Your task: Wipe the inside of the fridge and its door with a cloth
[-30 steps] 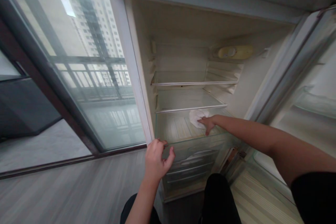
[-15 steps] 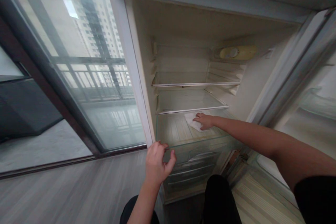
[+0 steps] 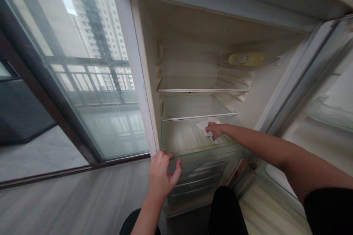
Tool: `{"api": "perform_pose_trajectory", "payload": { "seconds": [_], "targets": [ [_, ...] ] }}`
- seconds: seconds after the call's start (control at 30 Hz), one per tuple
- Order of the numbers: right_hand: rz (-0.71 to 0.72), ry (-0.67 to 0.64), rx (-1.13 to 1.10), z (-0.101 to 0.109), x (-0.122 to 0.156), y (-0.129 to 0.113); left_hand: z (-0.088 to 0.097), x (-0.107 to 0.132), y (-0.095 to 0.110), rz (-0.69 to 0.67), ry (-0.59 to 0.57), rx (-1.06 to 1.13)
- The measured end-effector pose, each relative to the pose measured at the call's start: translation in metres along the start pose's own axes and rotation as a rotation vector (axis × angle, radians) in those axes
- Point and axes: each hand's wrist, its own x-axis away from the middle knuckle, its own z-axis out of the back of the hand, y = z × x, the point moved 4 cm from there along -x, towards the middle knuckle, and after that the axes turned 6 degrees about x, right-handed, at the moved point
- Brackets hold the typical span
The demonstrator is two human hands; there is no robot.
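Inside an open refrigerator [image 3: 139,62], my right hand [image 3: 214,130] reaches in from the right, with its fingers closed on a crumpled white wiping cloth [image 3: 202,126]. The cloth lies against the lowest glass shelf [image 3: 176,139], partly hidden under the fingers. My left hand [image 3: 161,172] rests at the front left corner of that shelf, beside the refrigerator's side wall. Its fingertips lie over the edge and its thumb stands apart, so the hand looks open. Clear drawers [image 3: 197,183] are below the shelf.
Two more glass shelves [image 3: 204,90] sit above, with a yellowish lamp cover [image 3: 245,58] at the upper right. The opened door [image 3: 331,91] with its racks stands to the right. Left is a sliding glass door [image 3: 93,80]. My knees [image 3: 224,209] are close to the refrigerator's base.
My right hand's fingers have drawn together, bunching the cloth that lay flatter under them before. My left hand stays at the shelf corner. The whole view has shifted slightly.
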Motion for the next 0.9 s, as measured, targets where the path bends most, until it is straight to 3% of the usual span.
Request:
{"api": "perform_pose_trajectory", "payload": {
  "seconds": [0.17, 0.33, 0.53, 0.63, 0.73, 0.9],
  "targets": [
    [-0.018, -0.101, -0.050, -0.009, -0.005, -0.001, 0.001, -0.002, 0.002, -0.019, -0.003, 0.007],
    [0.210, -0.014, -0.097, -0.004, -0.008, -0.013, 0.001, -0.001, 0.001, -0.034, 0.009, 0.013],
    [0.396, -0.211, -0.472, 0.019, 0.000, -0.048, 0.000, -0.001, 0.000, -0.011, 0.015, 0.007],
    [0.255, -0.216, -0.301, 0.023, 0.001, -0.046, 0.001, 0.000, 0.000, -0.006, 0.007, 0.001],
    [0.026, -0.261, -0.064, 0.016, -0.006, -0.028, 0.002, 0.001, 0.000, -0.011, 0.000, -0.006],
    [-0.162, -0.249, -0.054, -0.002, -0.028, 0.009, 0.003, 0.000, 0.000, -0.003, -0.007, 0.001]
  ]
}}
